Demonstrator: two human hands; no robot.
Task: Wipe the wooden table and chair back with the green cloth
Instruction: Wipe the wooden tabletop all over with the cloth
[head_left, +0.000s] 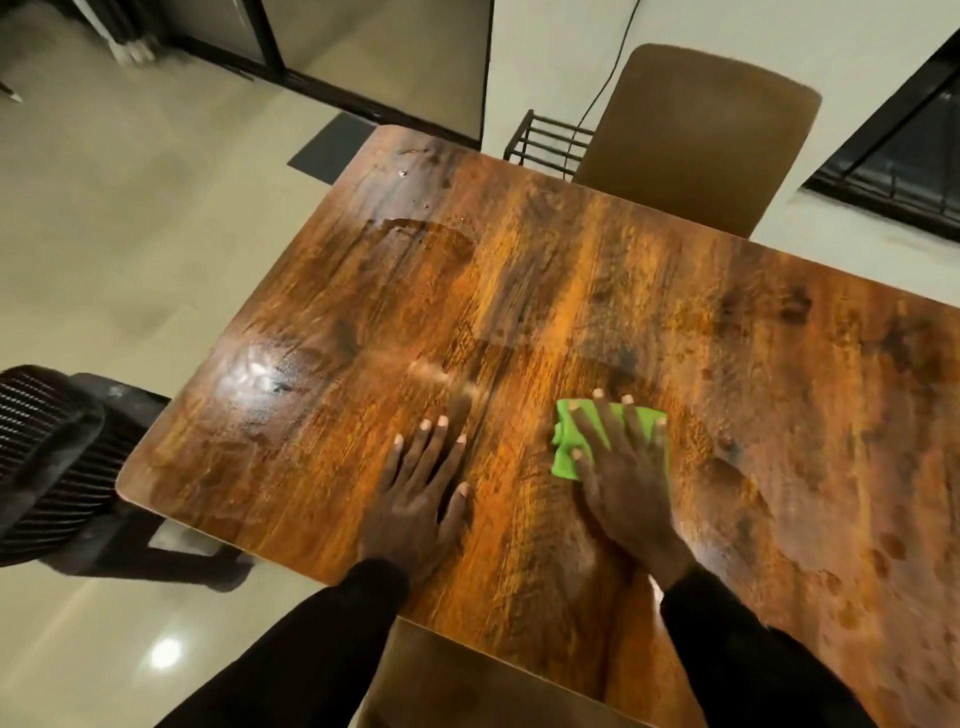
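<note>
Wooden table (519, 270) mid-wipe: my right hand (623, 467) presses the green cloth (566, 441) flat near the front edge, left hand (421, 488) splayed beside it, wet far-left patch (415, 249) probably next, then chair back (696, 140).

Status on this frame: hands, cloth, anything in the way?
Right hand flat, pressing green cloth on wooden table. Left hand flat on bare wood. Wet patch ahead-left; far chair back untouched.

Green cloth (563, 465) bunched on glossy wooden table (519, 291) — tan chair back (696, 140) beyond far edge.
</note>
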